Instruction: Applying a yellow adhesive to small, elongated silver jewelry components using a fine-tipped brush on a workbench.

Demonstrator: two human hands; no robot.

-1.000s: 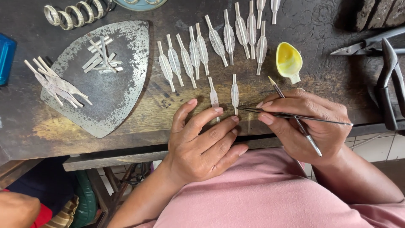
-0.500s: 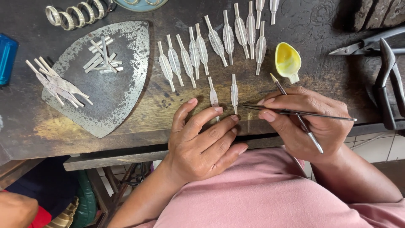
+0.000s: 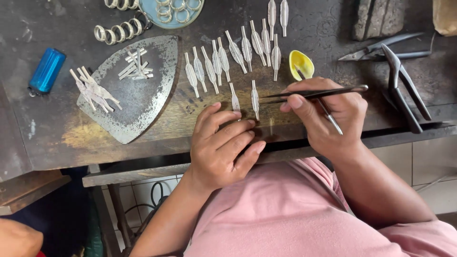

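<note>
Work piece: small silver leaf-shaped piece (image 3: 255, 97), lying flat on the dark bench (image 3: 57, 138), just at 6 o'clock of the long row of matching leaf pieces (image 3: 238, 52). A second loose leaf (image 3: 234, 99) lies just beside it at 9 o'clock.

Tweezers (image 3: 316, 93) lie nearly level, tips pointing to 9 o'clock and ending right beside the piece's midline. I can't tell whether the tips touch it. They look nearly closed; nothing visible between them.

Right hand (image 3: 328, 116) is closed on the tweezers, thumb and forefinger pinching the shanks. The same hand also carries a thin brush or probe (image 3: 328, 112), which crosses under the tweezers and slants toward 5 o'clock. Its upper end sits in the small yellow dish (image 3: 301, 64) at 12 o'clock of the hand.

Left hand (image 3: 223, 145) holds nothing. Fingers are curled loosely, fingertips (image 3: 250, 123) resting on the bench just at 6 o'clock of the two loose leaves.

My read on doing this well: keep the heel of the right hand planted on the bench edge, come in low and level, and squeeze lightly. These pieces look thin and would bend or flick away. The left fingertips are close enough to steady the piece.

Further out: iron-shaped metal plate (image 3: 138, 95) with more pieces at 9 o'clock, pliers (image 3: 400, 81) at 3 o'clock, blue lighter (image 3: 46, 70) at far 9 o'clock.
</note>
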